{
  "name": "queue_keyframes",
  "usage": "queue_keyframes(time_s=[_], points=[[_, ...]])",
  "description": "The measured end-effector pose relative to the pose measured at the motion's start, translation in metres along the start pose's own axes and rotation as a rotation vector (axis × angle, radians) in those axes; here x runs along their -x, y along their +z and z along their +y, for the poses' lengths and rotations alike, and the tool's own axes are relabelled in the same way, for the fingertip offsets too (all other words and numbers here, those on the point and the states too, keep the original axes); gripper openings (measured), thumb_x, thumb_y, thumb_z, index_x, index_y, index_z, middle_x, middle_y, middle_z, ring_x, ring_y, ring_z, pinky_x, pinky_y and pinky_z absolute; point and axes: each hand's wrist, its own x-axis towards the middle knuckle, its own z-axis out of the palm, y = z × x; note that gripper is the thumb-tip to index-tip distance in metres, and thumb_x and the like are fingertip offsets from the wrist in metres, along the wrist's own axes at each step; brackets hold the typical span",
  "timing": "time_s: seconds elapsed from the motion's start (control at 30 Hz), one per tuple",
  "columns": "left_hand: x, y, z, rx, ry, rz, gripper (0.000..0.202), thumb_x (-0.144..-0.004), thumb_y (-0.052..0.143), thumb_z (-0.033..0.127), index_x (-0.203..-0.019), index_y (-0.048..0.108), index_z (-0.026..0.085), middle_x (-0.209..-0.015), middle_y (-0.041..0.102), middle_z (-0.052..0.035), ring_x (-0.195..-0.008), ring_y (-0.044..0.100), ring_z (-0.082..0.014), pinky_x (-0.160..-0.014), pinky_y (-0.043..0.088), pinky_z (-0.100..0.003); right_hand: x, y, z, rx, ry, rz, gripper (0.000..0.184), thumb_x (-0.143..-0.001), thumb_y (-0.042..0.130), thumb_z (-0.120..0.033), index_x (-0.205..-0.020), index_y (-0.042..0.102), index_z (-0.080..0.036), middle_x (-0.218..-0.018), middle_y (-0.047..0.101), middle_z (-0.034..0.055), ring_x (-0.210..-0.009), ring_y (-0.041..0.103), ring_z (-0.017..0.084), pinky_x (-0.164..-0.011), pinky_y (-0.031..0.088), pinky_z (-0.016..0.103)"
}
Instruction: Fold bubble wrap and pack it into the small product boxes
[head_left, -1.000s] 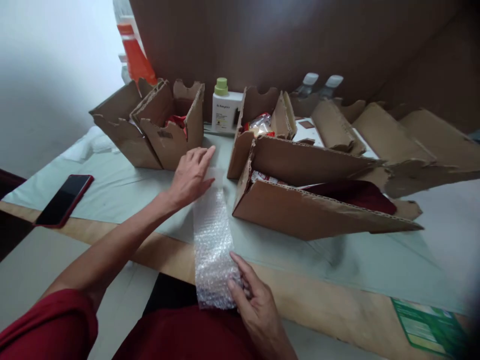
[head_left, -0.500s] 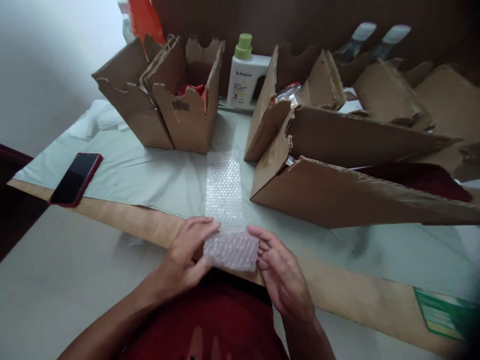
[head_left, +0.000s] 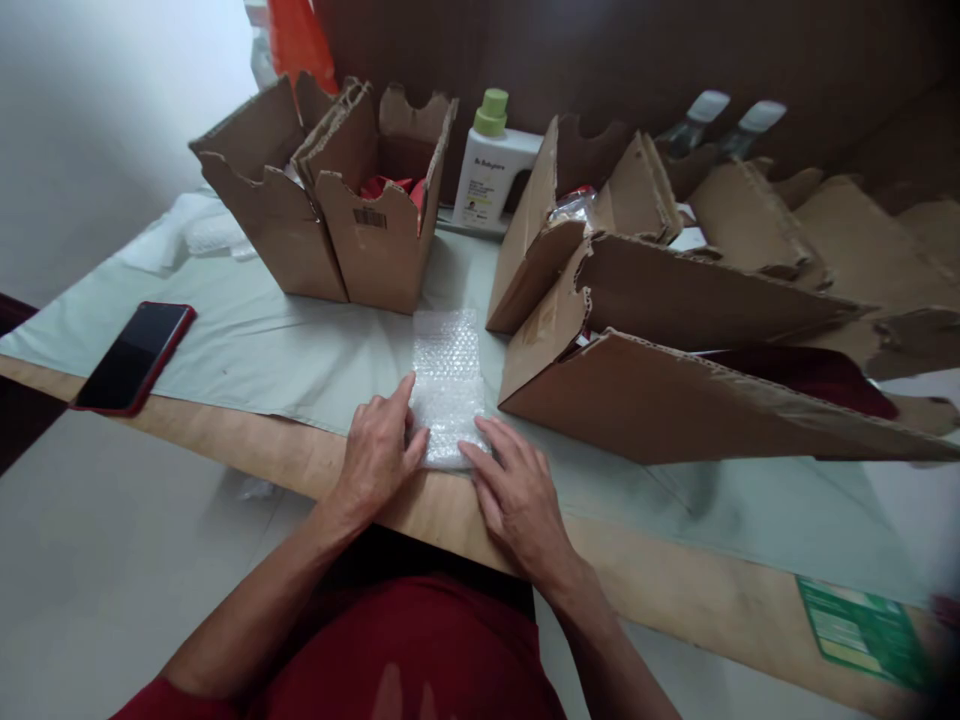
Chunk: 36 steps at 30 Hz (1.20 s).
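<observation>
A strip of clear bubble wrap [head_left: 448, 390] lies on the pale green cloth at the table's front edge, its near part folded over flat onto the rest. My left hand [head_left: 379, 445] grips its left side, index finger along the edge and thumb at the near left corner. On the opposite side my right hand [head_left: 517, 485] holds the near right corner, thumb and fingertips on the folded layer. Whether anything lies inside the fold I cannot tell.
Cardboard boxes with cut edges stand behind, a pair at left [head_left: 379, 245] and a larger group at right [head_left: 645, 390]. Between them is a white bottle [head_left: 484, 185] with a green cap. A phone [head_left: 135, 355] lies left, a green printed sheet [head_left: 859, 625] right.
The raised near part of the bubble wrap has been laid down flat over the strip. Both hands have moved forward with it, onto the table edge.
</observation>
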Motion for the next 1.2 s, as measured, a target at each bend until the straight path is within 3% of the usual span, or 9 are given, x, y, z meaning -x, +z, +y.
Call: queue_keyframes(time_s=[0.1,0.17,0.33,0.43,0.53,0.73,0.83,1.03,1.2], points=[[0.012,-0.016,0.007,0.021,0.122,0.068,0.054,-0.092,0.064,0.024,-0.143,0.049,0.017,-0.119,0.067,-0.0147,-0.108,0.062,-0.0301,-0.094,0.051,-0.047,-0.007,0.002,0.002,-0.022,-0.035,-0.060,0.038,-0.096,0.047,-0.004,-0.117,0.073,-0.023,-0.131,0.072,0.0100,-0.129,0.062,0.028,-0.099,0.051,0.046],[0.023,-0.026,0.011,0.088,0.236,0.019,0.052,-0.092,0.067,0.026,-0.141,0.052,0.019,-0.133,0.062,-0.0164,-0.123,0.058,-0.0323,-0.103,0.047,-0.049,-0.007,-0.003,0.000,-0.128,-0.023,-0.067,0.036,-0.099,0.045,-0.007,-0.117,0.072,-0.023,-0.121,0.077,0.0084,-0.116,0.069,0.024,-0.095,0.052,0.043],[0.042,-0.029,0.013,0.207,0.210,-0.078,0.038,-0.096,0.056,0.014,-0.134,0.057,0.021,-0.094,0.071,-0.0050,-0.089,0.065,-0.0216,-0.085,0.052,-0.037,-0.005,-0.019,-0.008,-0.312,0.120,-0.099,0.028,-0.103,0.048,-0.020,-0.119,0.071,-0.023,-0.109,0.079,0.0057,-0.097,0.074,0.020,-0.086,0.056,0.035],[0.038,-0.020,0.011,0.123,0.115,-0.071,0.035,-0.097,0.056,0.019,-0.132,0.059,0.019,-0.083,0.068,-0.0031,-0.079,0.063,-0.0214,-0.076,0.051,-0.035,-0.001,-0.020,-0.010,-0.190,0.129,0.051,0.026,-0.102,0.052,-0.023,-0.121,0.070,-0.023,-0.114,0.077,0.0082,-0.104,0.072,0.023,-0.091,0.055,0.038],[0.030,-0.013,0.009,0.009,0.083,-0.056,0.038,-0.097,0.058,0.024,-0.135,0.058,0.018,-0.091,0.069,-0.0068,-0.085,0.064,-0.0248,-0.080,0.052,-0.040,0.005,-0.018,-0.011,-0.024,0.047,0.146,0.022,-0.101,0.057,-0.022,-0.117,0.071,-0.022,-0.120,0.074,0.0113,-0.108,0.070,0.026,-0.092,0.053,0.042],[0.035,-0.022,0.012,0.087,0.226,-0.032,0.044,-0.095,0.063,0.024,-0.138,0.055,0.022,-0.134,0.063,-0.0149,-0.123,0.058,-0.0322,-0.104,0.048,-0.051,0.006,-0.006,-0.011,-0.024,-0.029,-0.018,0.028,-0.100,0.056,-0.019,-0.124,0.070,-0.022,-0.123,0.075,0.0110,-0.121,0.064,0.030,-0.099,0.049,0.049],[0.041,-0.032,0.013,0.181,0.311,-0.101,0.046,-0.094,0.059,0.015,-0.139,0.054,0.024,-0.122,0.070,-0.0109,-0.120,0.061,-0.0299,-0.105,0.047,-0.051,0.006,-0.009,-0.014,-0.141,0.010,-0.023,0.027,-0.102,0.053,-0.019,-0.122,0.071,-0.022,-0.112,0.078,0.0083,-0.109,0.069,0.026,-0.096,0.051,0.045],[0.025,-0.026,0.005,0.114,0.174,-0.124,0.038,-0.096,0.057,0.021,-0.134,0.059,0.015,-0.088,0.071,-0.0068,-0.084,0.064,-0.0246,-0.079,0.054,-0.040,0.016,-0.018,-0.017,-0.099,0.089,0.113,0.031,-0.103,0.055,-0.028,-0.132,0.064,-0.021,-0.124,0.073,0.0121,-0.116,0.065,0.028,-0.096,0.051,0.045],[0.009,-0.014,0.001,-0.027,0.091,-0.005,0.034,-0.096,0.059,0.027,-0.127,0.064,0.014,-0.100,0.071,-0.0123,-0.093,0.064,-0.0289,-0.086,0.054,-0.046,0.005,-0.008,-0.014,0.038,-0.017,-0.034,0.037,-0.098,0.059,-0.020,-0.134,0.064,-0.022,-0.137,0.067,0.0136,-0.132,0.057,0.032,-0.104,0.047,0.050]])
